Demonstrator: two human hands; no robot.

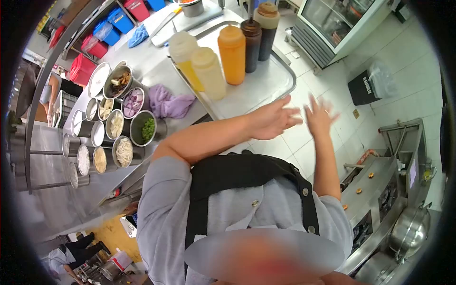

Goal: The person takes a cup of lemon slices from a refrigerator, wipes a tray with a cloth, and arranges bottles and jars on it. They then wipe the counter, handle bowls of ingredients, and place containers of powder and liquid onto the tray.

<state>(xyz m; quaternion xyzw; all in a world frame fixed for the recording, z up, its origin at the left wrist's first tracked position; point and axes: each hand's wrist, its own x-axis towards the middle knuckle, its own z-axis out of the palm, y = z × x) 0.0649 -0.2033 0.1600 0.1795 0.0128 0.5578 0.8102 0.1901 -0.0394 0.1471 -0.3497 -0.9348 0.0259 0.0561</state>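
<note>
My left hand reaches out across the front of my body, fingers loosely apart, with nothing in it. Facing it is my right hand, fingers spread and smeared by motion, also holding nothing. A narrow gap separates the two hands above the tiled floor. Nearest to my left hand is a metal tray on the counter. On it stand an orange squeeze bottle, a pale yellow squeeze bottle, a bottle of yellow liquid and two dark sauce bottles.
Left on the counter, several metal containers hold chopped ingredients, beside a purple cloth. A knife lies at the back. The stove with pots is at right. A black bin and a glass-door fridge stand beyond. Other people work at left.
</note>
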